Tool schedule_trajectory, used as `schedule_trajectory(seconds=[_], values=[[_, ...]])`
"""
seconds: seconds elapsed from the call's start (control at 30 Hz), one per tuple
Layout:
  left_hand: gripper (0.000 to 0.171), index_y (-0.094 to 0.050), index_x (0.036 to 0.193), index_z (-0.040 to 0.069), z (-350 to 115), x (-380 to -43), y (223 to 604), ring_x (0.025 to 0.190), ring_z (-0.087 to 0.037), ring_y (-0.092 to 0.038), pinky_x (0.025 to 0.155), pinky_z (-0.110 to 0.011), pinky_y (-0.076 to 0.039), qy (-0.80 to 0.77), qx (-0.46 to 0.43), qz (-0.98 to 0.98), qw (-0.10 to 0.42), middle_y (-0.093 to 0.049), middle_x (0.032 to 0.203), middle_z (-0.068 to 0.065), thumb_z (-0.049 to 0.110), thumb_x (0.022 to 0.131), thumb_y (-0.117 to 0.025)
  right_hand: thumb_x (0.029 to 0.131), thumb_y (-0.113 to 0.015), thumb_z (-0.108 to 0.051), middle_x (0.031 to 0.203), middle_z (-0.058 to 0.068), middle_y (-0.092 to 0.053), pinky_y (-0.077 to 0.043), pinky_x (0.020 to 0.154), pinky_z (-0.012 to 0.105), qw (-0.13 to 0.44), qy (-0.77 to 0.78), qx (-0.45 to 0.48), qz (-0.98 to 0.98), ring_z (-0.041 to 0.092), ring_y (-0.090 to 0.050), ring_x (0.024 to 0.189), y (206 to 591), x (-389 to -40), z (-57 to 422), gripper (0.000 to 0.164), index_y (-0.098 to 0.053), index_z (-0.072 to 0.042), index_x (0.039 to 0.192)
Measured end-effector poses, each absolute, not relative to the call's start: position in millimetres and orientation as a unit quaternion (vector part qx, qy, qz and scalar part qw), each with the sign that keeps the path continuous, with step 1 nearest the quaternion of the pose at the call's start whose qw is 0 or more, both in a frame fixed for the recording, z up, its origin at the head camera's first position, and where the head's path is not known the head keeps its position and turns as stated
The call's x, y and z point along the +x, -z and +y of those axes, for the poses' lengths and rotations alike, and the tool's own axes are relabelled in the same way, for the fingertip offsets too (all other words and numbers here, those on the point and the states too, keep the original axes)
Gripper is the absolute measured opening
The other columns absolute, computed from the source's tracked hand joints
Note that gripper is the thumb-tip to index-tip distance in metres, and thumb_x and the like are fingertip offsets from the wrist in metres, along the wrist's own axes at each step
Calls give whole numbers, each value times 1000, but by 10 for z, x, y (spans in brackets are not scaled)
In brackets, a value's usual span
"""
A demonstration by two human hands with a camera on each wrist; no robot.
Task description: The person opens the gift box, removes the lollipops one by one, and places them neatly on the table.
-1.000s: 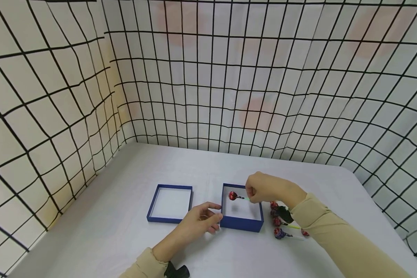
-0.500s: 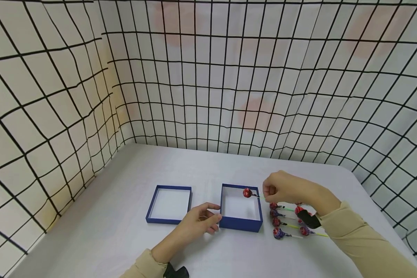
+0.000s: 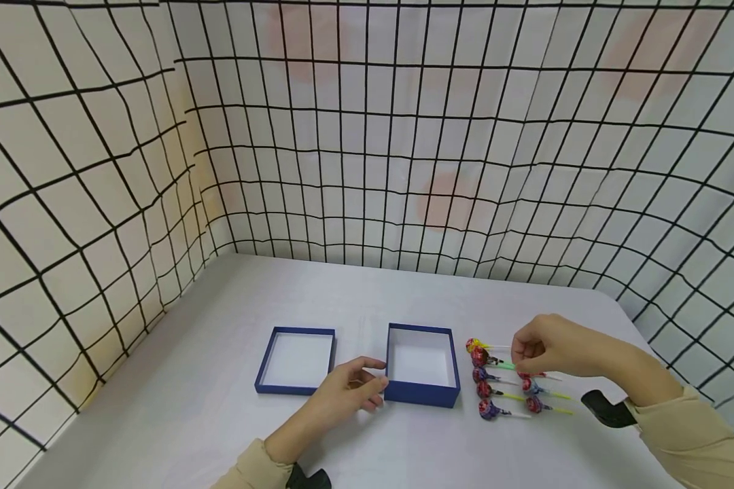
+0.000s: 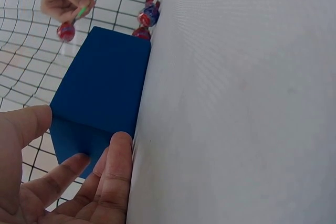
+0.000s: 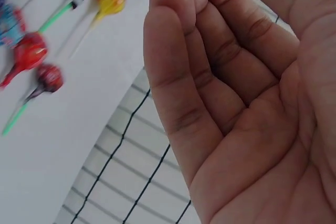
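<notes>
My right hand pinches the green stick of a red-wrapped lollipop above the lollipops to the right of the box; the left wrist view shows this held lollipop hanging from the fingers. In the right wrist view the fingertips' grip lies at the top edge, mostly out of sight. My left hand rests with loosely extended fingers against the left side of the deep blue box. Its white inside shows no lollipop. Close up, fingertips touch the blue box wall.
A shallow blue-rimmed lid lies left of the box. Two columns of lollipops lie on the right, including a yellow one at the far end and a purple one nearest. Black netting and white walls surround the table.
My right hand has carried the red lollipop rightward, from over the box to above the lollipops on the table. The left hand stays at the box's side.
</notes>
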State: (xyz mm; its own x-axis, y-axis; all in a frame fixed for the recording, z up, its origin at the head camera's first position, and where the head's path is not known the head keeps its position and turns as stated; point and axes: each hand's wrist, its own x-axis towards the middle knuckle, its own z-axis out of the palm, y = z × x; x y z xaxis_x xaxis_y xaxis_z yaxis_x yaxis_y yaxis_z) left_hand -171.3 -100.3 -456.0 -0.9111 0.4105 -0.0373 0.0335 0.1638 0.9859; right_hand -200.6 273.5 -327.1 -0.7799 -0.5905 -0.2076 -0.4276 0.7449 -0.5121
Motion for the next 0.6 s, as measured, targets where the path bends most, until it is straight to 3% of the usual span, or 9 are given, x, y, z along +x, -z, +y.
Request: schedule_trajectory(seconds=[0.27, 0.6], values=[[45, -57, 135, 4, -998, -1706, 4539, 81, -24, -72, 73, -33, -62, -630, 147, 748, 151, -70, 102, -13, 29, 98, -66, 91, -73, -20, 72, -9, -62, -49, 55, 23, 220, 260, -255, 905, 2, -54, 65, 3396, -1889, 3157, 9, -69, -16, 84], [46, -57, 135, 4, -997, -1700, 4537, 83, -23, -72, 73, -31, -62, -628, 150, 748, 152, -70, 103, -13, 30, 98, -66, 89, -70, -10, 69, -10, -61, -46, 51, 22, 287, 321, -239, 870, -1, -52, 63, 3650, -1821, 3557, 5, -71, -9, 84]])
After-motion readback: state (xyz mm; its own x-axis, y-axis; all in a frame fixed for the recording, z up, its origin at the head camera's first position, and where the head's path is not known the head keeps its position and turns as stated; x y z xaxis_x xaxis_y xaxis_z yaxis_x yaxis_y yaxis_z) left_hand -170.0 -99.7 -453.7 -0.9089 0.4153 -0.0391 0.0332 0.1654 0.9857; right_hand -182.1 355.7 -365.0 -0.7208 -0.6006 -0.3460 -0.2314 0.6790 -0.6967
